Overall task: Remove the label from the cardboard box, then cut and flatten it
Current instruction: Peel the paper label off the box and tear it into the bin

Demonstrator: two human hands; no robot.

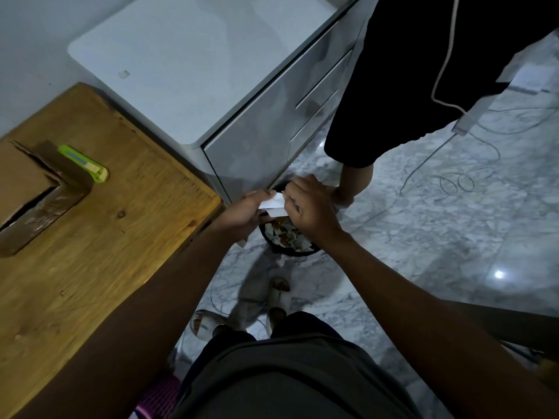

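White paper label (273,204) is held between both hands over a black bin (290,237) on the marble floor (423,225). Left hand (245,214) grips the label's left end, fingers curled under it, thumb laid along the top edge. Right hand (311,207) pinches the label's right end, fingers bent down over it, knuckles up. Both hands close together, the label bridging them; it looks folded or creased, exact shape hard to tell. Bin holds scraps of white and brownish paper, partly hidden by the hands.

Cardboard box (27,189) sits on the wooden table (106,237) at far left, well apart from the hands, brown tape across its flaps, cut off by the frame edge. Green utility knife (86,163) lies on the table just beside the box's upper corner. White cabinet (211,71) with drawers stands behind the table. A second person in black clothing (423,71) stands just beyond the bin. Thin cable (453,182) loops on the floor at right.
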